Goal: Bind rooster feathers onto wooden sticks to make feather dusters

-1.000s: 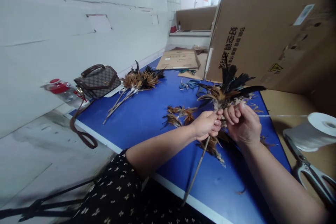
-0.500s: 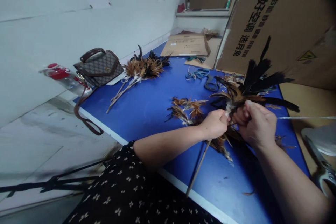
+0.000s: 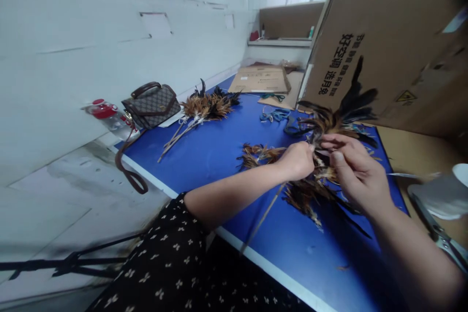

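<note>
My left hand (image 3: pixel 298 161) is closed around the upper part of a thin stick (image 3: pixel 261 219), which slants down past the table's near edge. Dark and brown feathers (image 3: pixel 349 107) fan out from the stick's top, forming a feather duster. At the feathers' base, my right hand (image 3: pixel 361 170) has its fingers curled, thumb close to the fingertips; what lies between them is too small to make out. A pale thin strip (image 3: pixel 398 174) shows behind the right wrist, toward a whitish roll-like object (image 3: pixel 444 195). Loose feathers (image 3: pixel 305 202) lie below the hands, and a brown feather bunch (image 3: pixel 258 156) lies left.
Feather dusters (image 3: pixel 210 105) lie at the back left, near a handbag (image 3: pixel 151 107) and a bottle (image 3: pixel 111 119). Blue strips (image 3: pixel 274 114) and flat cardboard (image 3: pixel 258 80) lie farther back. A big carton (image 3: pixel 387 58) stands right, with scissors (image 3: pixel 437 229) nearer me.
My right hand's fingers have loosened and spread somewhat at the feathers' base. The feather head has tilted, and the stick's lower end has swung left. The camera view has shifted too.
</note>
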### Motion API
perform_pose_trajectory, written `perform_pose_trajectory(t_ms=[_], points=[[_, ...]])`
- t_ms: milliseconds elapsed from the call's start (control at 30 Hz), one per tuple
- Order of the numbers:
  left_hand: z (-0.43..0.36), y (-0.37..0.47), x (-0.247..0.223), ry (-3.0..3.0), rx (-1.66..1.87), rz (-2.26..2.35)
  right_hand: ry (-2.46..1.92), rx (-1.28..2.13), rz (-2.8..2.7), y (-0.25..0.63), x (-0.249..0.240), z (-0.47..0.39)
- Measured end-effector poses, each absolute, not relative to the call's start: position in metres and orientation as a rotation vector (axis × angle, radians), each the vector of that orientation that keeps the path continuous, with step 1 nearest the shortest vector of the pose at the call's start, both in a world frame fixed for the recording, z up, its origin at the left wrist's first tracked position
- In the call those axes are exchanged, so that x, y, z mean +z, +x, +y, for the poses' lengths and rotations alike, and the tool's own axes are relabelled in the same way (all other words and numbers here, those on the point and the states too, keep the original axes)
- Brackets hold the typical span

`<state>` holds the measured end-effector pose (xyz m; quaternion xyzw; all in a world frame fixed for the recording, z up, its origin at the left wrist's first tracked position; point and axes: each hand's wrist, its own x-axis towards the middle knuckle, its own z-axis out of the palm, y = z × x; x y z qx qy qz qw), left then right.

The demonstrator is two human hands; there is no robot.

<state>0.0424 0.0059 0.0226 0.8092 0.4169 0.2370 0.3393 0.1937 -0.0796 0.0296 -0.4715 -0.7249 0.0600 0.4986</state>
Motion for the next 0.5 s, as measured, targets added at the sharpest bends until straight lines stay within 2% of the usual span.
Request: perform_pose_trajectory(t_ms=[100, 267, 367, 500], points=[[0.005, 0.039, 0.039, 2.384, 0.487, 0.999, -1.278, -0.005, -1.980, 0.203, 0.050, -0.086], [-0.011, 0.038, 0.038, 2.800, 0.397, 0.610, -1.608, -0.295, -2.424, 0.217, 0.091, -0.084], [-0.017, 0.032, 0.042, 2.910, 0.360, 0.372, -1.684, -0.085, -2.547, 0.233, 0.104, -0.071], [-0.018, 0.015, 0.061, 2.829, 0.292, 0.183, -1.489, 0.593, -2.363, 0.251, 0.085, -0.065]])
